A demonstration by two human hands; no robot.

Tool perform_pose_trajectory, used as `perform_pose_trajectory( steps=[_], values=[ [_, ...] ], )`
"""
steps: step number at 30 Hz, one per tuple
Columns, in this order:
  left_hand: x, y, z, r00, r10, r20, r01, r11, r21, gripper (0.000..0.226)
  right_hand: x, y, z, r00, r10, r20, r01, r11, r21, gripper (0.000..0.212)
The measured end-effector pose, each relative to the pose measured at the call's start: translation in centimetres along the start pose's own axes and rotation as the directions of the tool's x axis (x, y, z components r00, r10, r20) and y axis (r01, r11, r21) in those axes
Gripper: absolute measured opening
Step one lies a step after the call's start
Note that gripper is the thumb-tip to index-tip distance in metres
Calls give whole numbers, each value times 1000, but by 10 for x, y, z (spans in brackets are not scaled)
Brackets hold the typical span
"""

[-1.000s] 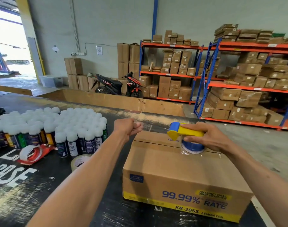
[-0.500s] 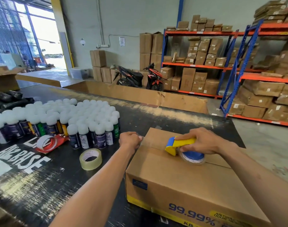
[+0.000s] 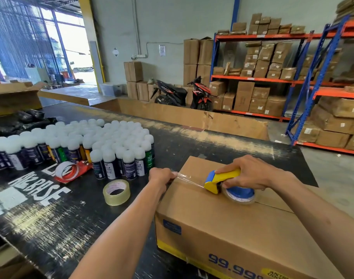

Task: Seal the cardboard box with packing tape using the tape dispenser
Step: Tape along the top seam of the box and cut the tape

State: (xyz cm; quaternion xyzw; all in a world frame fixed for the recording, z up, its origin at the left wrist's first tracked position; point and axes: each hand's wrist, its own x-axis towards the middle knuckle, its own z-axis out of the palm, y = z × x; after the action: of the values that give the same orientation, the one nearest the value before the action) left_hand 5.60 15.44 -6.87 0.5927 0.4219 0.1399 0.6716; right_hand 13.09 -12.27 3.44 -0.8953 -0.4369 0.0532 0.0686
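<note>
A brown cardboard box [image 3: 222, 224] with blue and yellow print stands on the black table [image 3: 71, 218], its top flaps closed. My right hand [image 3: 250, 172] grips a yellow and blue tape dispenser [image 3: 222, 181] resting on the box top over the centre seam. A strip of clear tape [image 3: 189, 179] stretches from the dispenser to the box's left edge. There my left hand [image 3: 161, 176] pinches the tape's free end against the edge.
A loose clear tape roll [image 3: 116, 192] lies left of the box. A red dispenser with white tape [image 3: 70, 171] lies further left. Several white-capped spray cans [image 3: 87, 143] crowd the table's left side. Shelves of cartons and two scooters stand beyond.
The view has swung left and down. My left hand dropped from above the box to its left edge with the tape end. The dispenser pulled a strip out along the top.
</note>
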Motion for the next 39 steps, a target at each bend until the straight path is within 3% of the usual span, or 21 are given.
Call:
perform_pose_trajectory(
  steps=[2,5,7,10,12,13,15,16,17,19,21,25,32,36,39],
  values=[
    [-2,2,-2,999,-29,16,29,1000,-8,33,2,0,0,1000,-15,4,15,1000,7,49],
    [10,-3,-8,982,-122,146,131,990,-59,53,6,4,1,1000,-26,-14,26,999,25,48],
    [18,-12,-12,966,-137,221,166,979,-120,46,8,4,2,999,-30,-15,30,999,17,47],
    [13,-18,-17,989,-98,110,107,991,-76,36,11,3,2,999,-44,3,44,999,4,46],
    [8,-15,-18,1000,26,-7,-26,1000,18,36,12,2,1,999,-39,22,39,999,1,45],
    [3,-12,-18,984,171,-50,-161,974,161,41,13,1,1,999,-39,25,39,999,-2,44],
    [-16,-3,-18,883,467,53,-447,801,399,49,16,1,1,999,-42,25,43,999,-11,43],
    [-27,2,-16,833,526,172,-544,722,428,53,17,1,1,999,-39,27,39,999,-5,44],
    [-32,3,-12,801,518,299,-598,669,442,57,17,2,2,999,-31,31,31,999,8,44],
    [-33,-4,-3,771,374,515,-628,583,516,62,17,3,2,999,-14,47,13,1000,23,44],
    [-29,-13,1,751,263,605,-645,485,590,66,17,3,2,998,-5,70,5,1000,6,47],
    [-23,-15,3,764,191,616,-633,406,659,69,14,3,3,995,1,95,2,1000,-31,55],
    [-17,-16,2,744,210,635,-660,378,648,64,11,-4,10,1000,-24,-8,22,982,-190,55],
    [-14,-20,4,732,209,649,-675,350,649,62,3,0,8,998,-50,-29,44,986,-163,60],
    [-24,-15,4,747,204,633,-654,393,646,61,-3,9,5,998,-56,-37,52,993,-106,60]
  ],
)
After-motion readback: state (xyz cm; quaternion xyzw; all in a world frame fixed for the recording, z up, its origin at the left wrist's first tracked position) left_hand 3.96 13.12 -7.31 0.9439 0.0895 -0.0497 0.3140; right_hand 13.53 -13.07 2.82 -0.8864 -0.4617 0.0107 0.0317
